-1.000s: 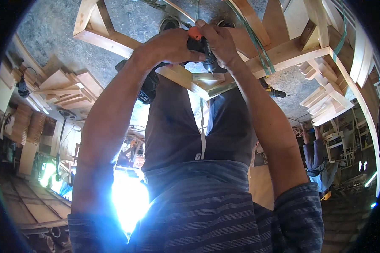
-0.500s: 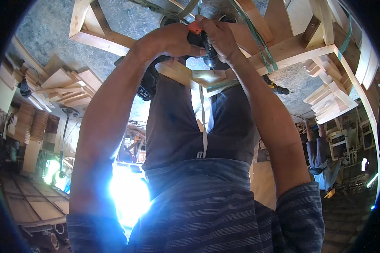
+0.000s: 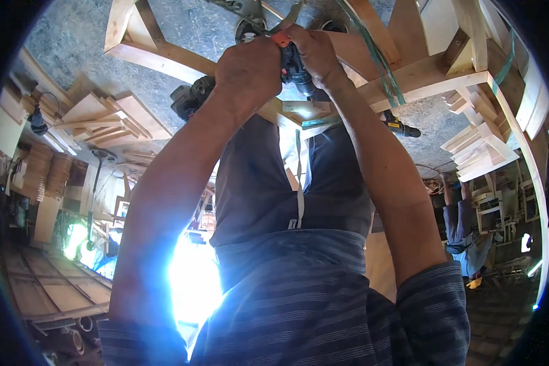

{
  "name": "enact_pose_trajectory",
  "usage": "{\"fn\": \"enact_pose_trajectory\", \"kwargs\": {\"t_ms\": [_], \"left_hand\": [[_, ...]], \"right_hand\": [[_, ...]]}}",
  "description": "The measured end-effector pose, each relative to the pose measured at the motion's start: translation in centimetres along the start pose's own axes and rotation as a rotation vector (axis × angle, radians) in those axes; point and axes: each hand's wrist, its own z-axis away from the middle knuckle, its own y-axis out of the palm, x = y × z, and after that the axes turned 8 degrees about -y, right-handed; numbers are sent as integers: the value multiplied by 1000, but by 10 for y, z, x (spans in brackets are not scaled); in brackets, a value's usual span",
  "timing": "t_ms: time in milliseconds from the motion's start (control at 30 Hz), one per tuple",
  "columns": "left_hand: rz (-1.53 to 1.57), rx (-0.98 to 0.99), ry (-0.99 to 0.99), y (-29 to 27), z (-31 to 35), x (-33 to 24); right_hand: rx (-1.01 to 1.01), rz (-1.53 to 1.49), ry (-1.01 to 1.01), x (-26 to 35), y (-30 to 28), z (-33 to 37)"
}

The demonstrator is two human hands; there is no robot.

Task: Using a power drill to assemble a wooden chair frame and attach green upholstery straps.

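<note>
A black cordless drill (image 3: 294, 71) with an orange-red part is held between my two hands over a wooden frame (image 3: 158, 59). My left hand (image 3: 248, 68) is wrapped round its body, knuckles up, hiding most of the handle. The drill's battery end (image 3: 190, 97) sticks out to the left past my wrist. On the other side my right hand (image 3: 314, 56) is closed with its thumb and fingers against the orange part; its fingertips are partly hidden. A pale wood block (image 3: 308, 108) of the frame lies just below the drill's chuck.
Green straps (image 3: 381, 70) cross the frame to the right. A second drill (image 3: 402, 125), black and yellow, lies on the grey floor (image 3: 73, 46). Stacked wood pieces stand left (image 3: 107, 119) and right (image 3: 479, 143). Another person (image 3: 466, 238) is farther off at the right.
My left hand has turned its knuckles upward, and its fingers no longer show stretched across the drill. The battery end has swung up and to the left. My right hand has barely moved.
</note>
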Motion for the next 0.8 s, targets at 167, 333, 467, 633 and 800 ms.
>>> {"fn": "enact_pose_trajectory", "kwargs": {"t_ms": [167,333,467,633,800], "left_hand": [[-9,-41,56,4,-4,4],[-11,-44,65,7,-6,5],[-7,-50,77,8,-8,6],[-9,-52,88,7,-10,6],[-23,-33,99,4,-11,5]], "right_hand": [[-20,57,-100,-5,-4,2],[-45,9,-85,-2,0,4],[-52,8,-81,-3,-1,2],[-78,39,-78,-4,-2,1],[-101,29,-52,-3,-1,1]]}}
